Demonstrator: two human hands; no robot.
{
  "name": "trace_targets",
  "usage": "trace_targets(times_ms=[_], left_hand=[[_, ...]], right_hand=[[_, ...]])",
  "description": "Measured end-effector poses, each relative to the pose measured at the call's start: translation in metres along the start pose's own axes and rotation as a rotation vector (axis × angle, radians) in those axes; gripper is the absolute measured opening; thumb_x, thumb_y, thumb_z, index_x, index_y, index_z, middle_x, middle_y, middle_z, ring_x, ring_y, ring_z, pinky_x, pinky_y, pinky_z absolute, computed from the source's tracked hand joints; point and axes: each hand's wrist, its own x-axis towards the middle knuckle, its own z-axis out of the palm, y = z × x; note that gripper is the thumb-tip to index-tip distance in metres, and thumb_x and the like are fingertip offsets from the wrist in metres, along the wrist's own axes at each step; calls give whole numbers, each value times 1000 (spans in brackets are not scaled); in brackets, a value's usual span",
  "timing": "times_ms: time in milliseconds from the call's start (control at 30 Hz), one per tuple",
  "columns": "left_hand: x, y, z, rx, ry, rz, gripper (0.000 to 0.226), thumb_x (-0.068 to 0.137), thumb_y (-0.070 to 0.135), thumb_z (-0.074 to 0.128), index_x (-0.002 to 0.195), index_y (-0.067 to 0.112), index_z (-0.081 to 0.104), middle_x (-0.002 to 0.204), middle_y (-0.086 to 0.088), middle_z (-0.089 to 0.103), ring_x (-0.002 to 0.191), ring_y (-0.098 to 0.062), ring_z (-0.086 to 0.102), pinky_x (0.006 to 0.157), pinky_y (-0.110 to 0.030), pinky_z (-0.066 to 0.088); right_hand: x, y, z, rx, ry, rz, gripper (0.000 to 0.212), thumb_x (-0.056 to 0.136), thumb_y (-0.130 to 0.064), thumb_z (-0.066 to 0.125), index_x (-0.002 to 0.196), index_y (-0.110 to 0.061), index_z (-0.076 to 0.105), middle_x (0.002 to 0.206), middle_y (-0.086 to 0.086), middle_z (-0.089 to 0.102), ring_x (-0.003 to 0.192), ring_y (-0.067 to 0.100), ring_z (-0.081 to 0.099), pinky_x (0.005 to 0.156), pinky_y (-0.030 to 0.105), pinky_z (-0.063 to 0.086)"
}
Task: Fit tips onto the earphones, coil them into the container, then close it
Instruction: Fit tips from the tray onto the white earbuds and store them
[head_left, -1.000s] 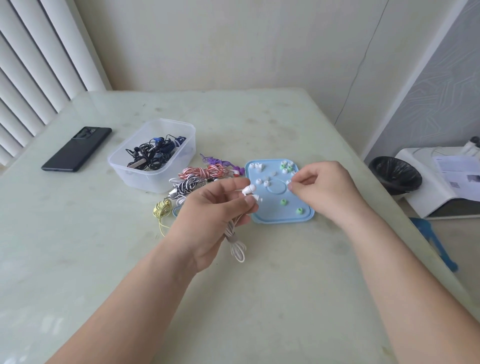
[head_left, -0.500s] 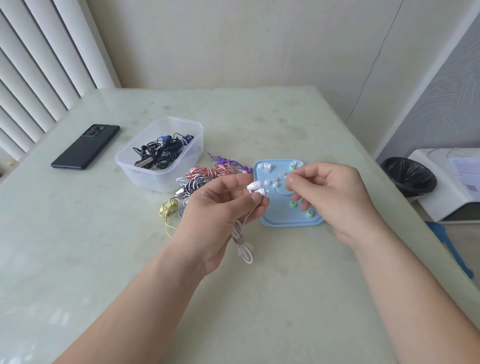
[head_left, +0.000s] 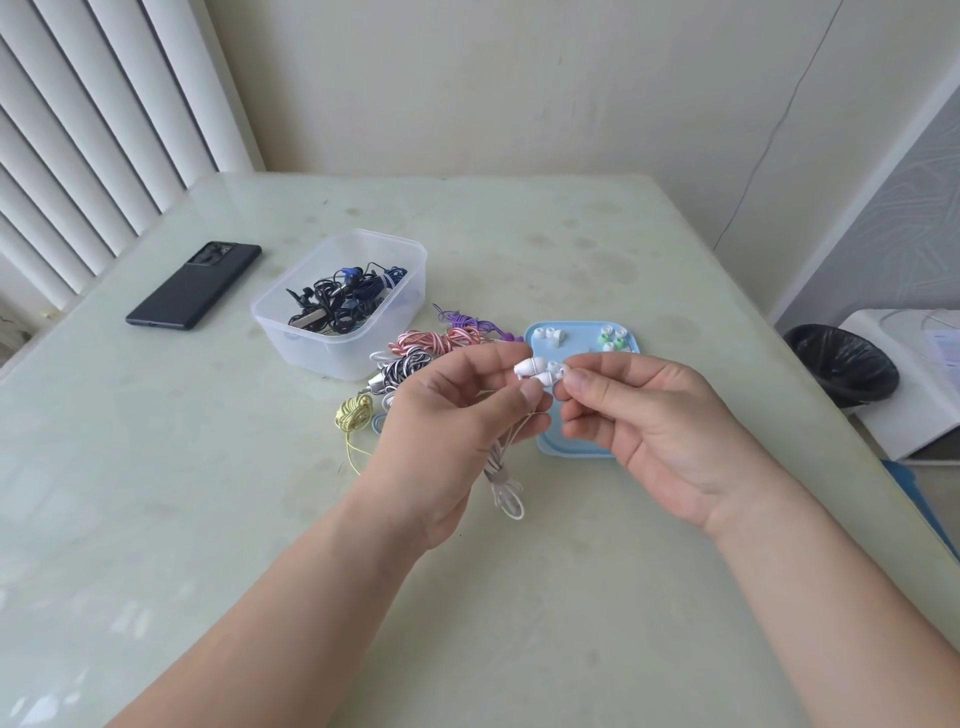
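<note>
My left hand grips a pair of white earphones, both buds sticking out past my fingertips and the bundled white cable hanging below my palm. My right hand pinches a small white ear tip against the end of the nearer bud. Behind my hands lies a blue lid holding loose white and green tips. A clear plastic container with dark coiled earphones stands to the left.
Several coiled earphones lie between container and lid: pink-white, purple, black-white, yellow. A black phone rests at far left. A black bin and white box stand beyond the table's right edge.
My right hand has left the blue lid and come left to the earbuds, bringing a white tip up against one bud. My left hand kept holding the earphones.
</note>
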Motion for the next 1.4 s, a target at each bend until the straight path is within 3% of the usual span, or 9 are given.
trace_targets(times_ms=[233, 433, 700, 967, 1200, 1400], left_hand=[[1, -3, 0, 14, -24, 54, 22, 92, -7, 68, 112, 1, 71, 88, -9, 74, 81, -20, 74, 81, -33, 60], [1, -6, 0, 125, 6, 112, 26, 93, -5, 70, 117, 5, 73, 106, -21, 75, 86, -23, 74, 85, -37, 60], [-1, -5, 1, 121, 9, 107, 31, 90, -7, 71, 118, 6, 71, 94, -7, 79, 82, -19, 75, 81, -34, 61], [-2, -7, 2, 117, 41, 124, 27, 91, -10, 70, 115, 4, 71, 91, -11, 78, 78, -20, 75, 78, -30, 61], [-2, -9, 2, 112, 69, 149, 25, 92, -10, 70, 114, 0, 70, 98, -21, 77, 81, -23, 77, 81, -33, 61], [-3, -8, 3, 61, 62, 148, 25, 91, -11, 68, 114, -1, 69, 95, -17, 78, 82, -22, 77, 85, -37, 63]], right_hand=[[1, 2, -1, 9, -2, 16, 23, 78, -9, 72, 98, 2, 71, 83, 14, 70, 67, 18, 64, 62, 27, 57], [0, 3, 0, 7, -28, 13, 13, 76, -10, 73, 88, -4, 74, 81, 13, 71, 67, 18, 65, 63, 28, 58], [2, 6, -2, 6, -42, -47, 16, 73, -9, 74, 87, -1, 73, 78, 14, 69, 69, 20, 66, 66, 30, 59], [4, 14, -2, -151, 24, -230, 14, 74, -12, 77, 86, -4, 76, 83, 23, 72, 73, 28, 68, 75, 37, 57], [2, 20, 1, -296, 43, -426, 13, 84, 9, 73, 90, -2, 77, 90, 14, 78, 75, 26, 72, 76, 30, 57], [6, 20, -1, -129, 47, -262, 14, 82, -8, 76, 95, -1, 77, 94, 30, 73, 85, 43, 69, 78, 41, 56]])
